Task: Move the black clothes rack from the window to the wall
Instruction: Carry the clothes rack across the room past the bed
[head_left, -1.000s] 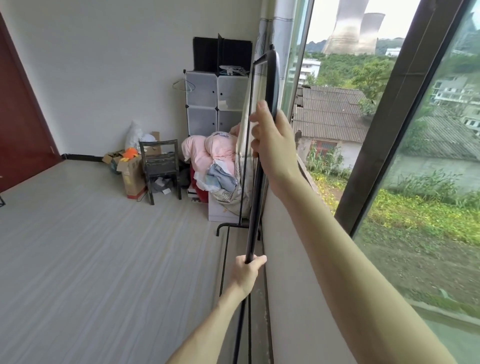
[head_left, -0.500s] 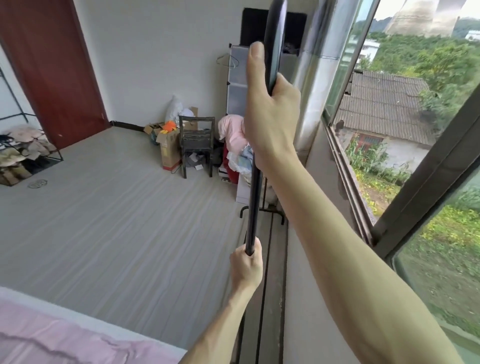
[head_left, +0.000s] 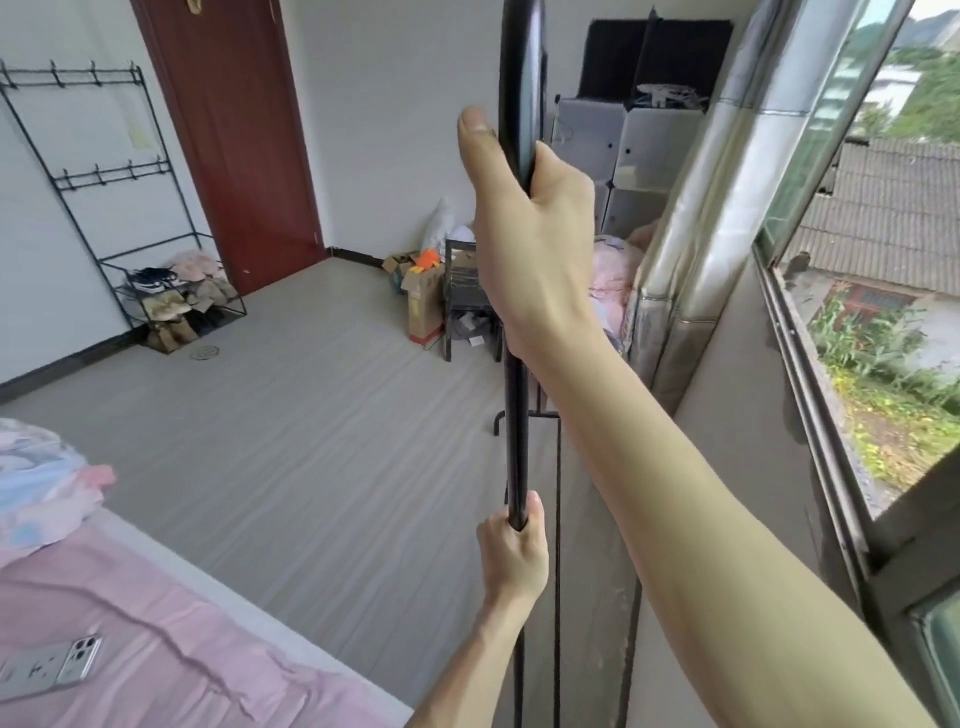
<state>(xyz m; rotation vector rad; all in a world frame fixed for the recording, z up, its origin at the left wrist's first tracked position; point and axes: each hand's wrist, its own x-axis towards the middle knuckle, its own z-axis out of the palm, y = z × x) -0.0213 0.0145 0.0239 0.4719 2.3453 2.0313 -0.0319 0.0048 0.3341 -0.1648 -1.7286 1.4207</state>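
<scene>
The black clothes rack (head_left: 517, 426) is a thin metal frame seen end-on, its near upright pole running up the middle of the view. My right hand (head_left: 530, 234) grips the pole high up, thumb stretched along it. My left hand (head_left: 511, 556) grips the same pole lower down. The rack's far foot (head_left: 498, 422) shows on the floor beside the window wall (head_left: 737, 415). The pole's top runs out of view.
A pink bed (head_left: 156, 649) with a phone (head_left: 78, 660) lies at the lower left. A black coat-and-shoe stand (head_left: 130, 218) lines the left wall beside a red door (head_left: 234, 135). A chair (head_left: 467, 301), cardboard boxes (head_left: 423, 296), laundry and cube cabinets (head_left: 623, 145) crowd the far corner.
The view has swung left, bringing the left wall, the shoe stand and the bed into sight. Both hands keep their grip, and the rack pole now looms closer and more upright.
</scene>
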